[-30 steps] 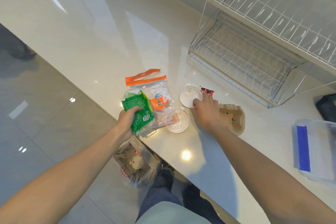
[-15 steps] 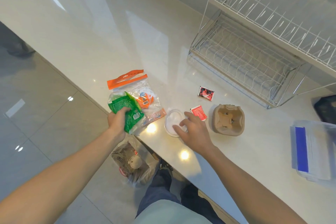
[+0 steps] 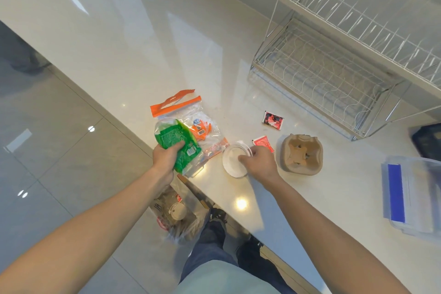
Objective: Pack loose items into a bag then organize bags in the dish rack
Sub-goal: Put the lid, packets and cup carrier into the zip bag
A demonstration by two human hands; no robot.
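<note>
Since the earlier frame, little is changed: the right hand (image 3: 259, 162) is kept over the white plastic lids (image 3: 232, 161) near the table's front edge, and its fingers (image 3: 243, 158) are now curled onto the rim of the lids, pinching them. The clear zip bag (image 3: 191, 124) with the orange seal strip is held at its lower end by the left hand (image 3: 167, 157), whose fingers are clenched on the bag and on the green packet (image 3: 177, 142) seen through the plastic; the bag's top lies on the white table (image 3: 133, 55). A small red sachet (image 3: 262, 143) is seen just beside the lids, touching or nearly touching the right hand, and a red-and-black sachet (image 3: 273, 120) lies farther back. A brown pulp cup carrier (image 3: 301, 154) sits just right of the right hand. The wire dish rack (image 3: 334, 59) stands at the back right, well apart from the bag. A clear box with a blue strip (image 3: 410, 193) is placed at the far right.
</note>
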